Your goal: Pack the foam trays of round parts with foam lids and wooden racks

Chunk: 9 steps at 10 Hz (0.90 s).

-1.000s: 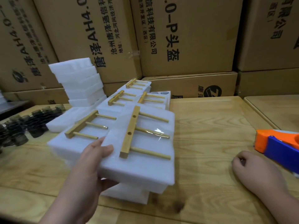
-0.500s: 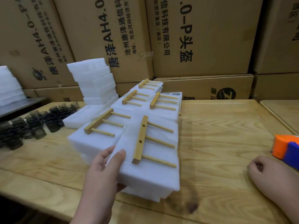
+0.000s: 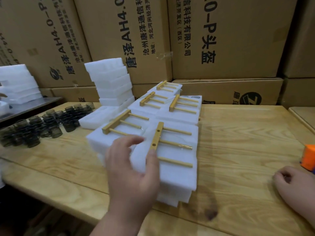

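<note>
View from a head cam looked down on a wooden worktop w/ cardboard boxes stacked behind it. At centre sat a white foam pack, nearest of several, w/ a wooden rack lying flat on its lid: one crossbar and three thin rods pointing right. The left hand rested on the pack's left edge, fingers spread and gently bent, thumb beside the near end of the rack's crossbar; it wasn't clearly gripping anything. Just left, touching, lay a second foam pack w/ its own rack, and three more rack-topped packs sat behind. A tall stack of foam pieces stood at back left. Dark round parts were grouped on the worktop's left side. The right hand rested on the worktop at far right, well apart from the foam, fingers curled in, holding nothing visible. An orange tool lay just beyond it, cut off by the frame edge.
</note>
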Motion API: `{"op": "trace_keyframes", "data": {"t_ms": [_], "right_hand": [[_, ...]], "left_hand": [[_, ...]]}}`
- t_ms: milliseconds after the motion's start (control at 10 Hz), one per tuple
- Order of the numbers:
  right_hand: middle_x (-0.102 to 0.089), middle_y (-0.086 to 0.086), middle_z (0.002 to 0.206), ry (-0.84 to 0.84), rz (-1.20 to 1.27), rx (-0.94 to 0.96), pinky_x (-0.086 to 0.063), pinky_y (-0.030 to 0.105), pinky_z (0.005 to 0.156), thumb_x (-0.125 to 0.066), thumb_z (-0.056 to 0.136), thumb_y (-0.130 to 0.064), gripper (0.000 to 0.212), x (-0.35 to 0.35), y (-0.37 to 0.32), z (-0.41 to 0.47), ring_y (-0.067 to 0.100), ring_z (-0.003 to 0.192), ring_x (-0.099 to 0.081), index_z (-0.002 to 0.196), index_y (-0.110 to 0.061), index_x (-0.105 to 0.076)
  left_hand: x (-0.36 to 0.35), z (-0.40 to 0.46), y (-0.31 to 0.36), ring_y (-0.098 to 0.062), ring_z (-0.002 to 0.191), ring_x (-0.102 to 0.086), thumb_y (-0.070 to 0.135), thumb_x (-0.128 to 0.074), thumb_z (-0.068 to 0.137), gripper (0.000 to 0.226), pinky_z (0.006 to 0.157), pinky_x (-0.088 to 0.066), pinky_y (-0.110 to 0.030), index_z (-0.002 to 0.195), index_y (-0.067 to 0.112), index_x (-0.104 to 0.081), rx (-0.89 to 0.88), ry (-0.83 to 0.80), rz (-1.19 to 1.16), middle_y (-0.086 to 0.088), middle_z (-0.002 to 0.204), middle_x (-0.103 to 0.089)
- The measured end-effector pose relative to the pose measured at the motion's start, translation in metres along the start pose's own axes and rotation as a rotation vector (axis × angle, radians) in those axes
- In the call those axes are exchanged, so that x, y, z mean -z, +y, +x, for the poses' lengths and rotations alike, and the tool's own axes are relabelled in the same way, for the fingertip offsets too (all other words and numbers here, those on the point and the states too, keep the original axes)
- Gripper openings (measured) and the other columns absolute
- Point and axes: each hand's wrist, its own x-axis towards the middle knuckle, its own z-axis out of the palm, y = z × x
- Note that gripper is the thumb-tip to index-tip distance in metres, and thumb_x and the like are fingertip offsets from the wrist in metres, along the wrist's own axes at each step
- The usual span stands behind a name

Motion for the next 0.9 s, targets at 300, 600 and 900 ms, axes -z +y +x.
{"op": "trace_keyframes", "data": {"t_ms": [300, 600, 900], "right_hand": [[-0.063, -0.018, 0.062, -0.025, 0.0, 0.021, -0.056, 0.035, 0.056, -0.044, 0.08, -0.058, 0.013, 0.011, -0.006, -0.004, 0.008, 0.06, -0.06, 0.085, -0.057, -0.056], [-0.063, -0.017, 0.064, -0.119, 0.01, -0.009, -0.051, 0.033, 0.054, -0.041, 0.078, -0.055, 0.027, 0.055, -0.048, -0.02, 0.012, 0.062, -0.059, 0.069, -0.038, -0.06], [-0.063, -0.015, 0.065, -0.14, -0.026, -0.021, -0.052, 0.034, 0.057, -0.051, 0.088, -0.045, 0.021, 0.056, -0.053, -0.018, 0.012, 0.064, -0.059, 0.071, -0.036, -0.06]], "left_hand": [[-0.036, 0.024, 0.017, -0.013, 0.142, -0.032, 0.085, -0.059, 0.068, 0.079, 0.119, -0.022, -0.042, 0.138, 0.048, -0.051, -0.495, -0.949, 0.605, 0.016, 0.154, -0.039], [-0.029, 0.041, 0.01, -0.005, 0.143, -0.029, 0.086, -0.054, 0.07, 0.079, 0.119, -0.02, -0.033, 0.141, 0.053, -0.047, -0.455, -0.963, 0.59, 0.024, 0.156, -0.033], [-0.056, -0.024, 0.058, -0.013, 0.126, -0.052, 0.032, -0.063, 0.096, 0.029, 0.105, -0.039, -0.034, 0.124, 0.033, -0.07, -0.766, -1.001, -0.097, 0.008, 0.127, -0.062]]}}
